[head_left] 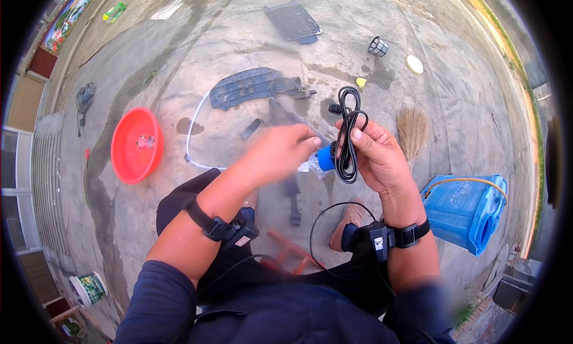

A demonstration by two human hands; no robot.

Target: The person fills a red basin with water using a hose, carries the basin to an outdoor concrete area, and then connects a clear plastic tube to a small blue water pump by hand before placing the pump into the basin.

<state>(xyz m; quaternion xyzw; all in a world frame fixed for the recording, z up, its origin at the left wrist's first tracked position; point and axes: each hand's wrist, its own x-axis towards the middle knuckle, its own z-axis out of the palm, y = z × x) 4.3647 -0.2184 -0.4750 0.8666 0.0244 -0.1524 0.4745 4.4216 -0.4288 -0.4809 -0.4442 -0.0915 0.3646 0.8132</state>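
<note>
My right hand [382,159] is closed round a looped black cable [346,162], its thumb pressed on the coil. Behind the coil shows a blue and black cylindrical part [326,157]; whether it hangs from the cable or lies beyond it, I cannot tell. To its left is my left hand [283,150], smeared by motion, fingertips pointing toward the coil but apart from it. A clear plastic piece [316,168] shows below the blue part. Beyond the hands lies a dark ribbed plastic panel [248,88] with a pale hose [190,135] curving from it.
A red basin [137,146] stands at left; a blue bucket [462,206] lies at right, near a straw broom [412,132]. Farther off are a grey grate [293,21], a black basket [378,46] and a pale lid [414,64]. A reddish stool [289,251] stands between my legs.
</note>
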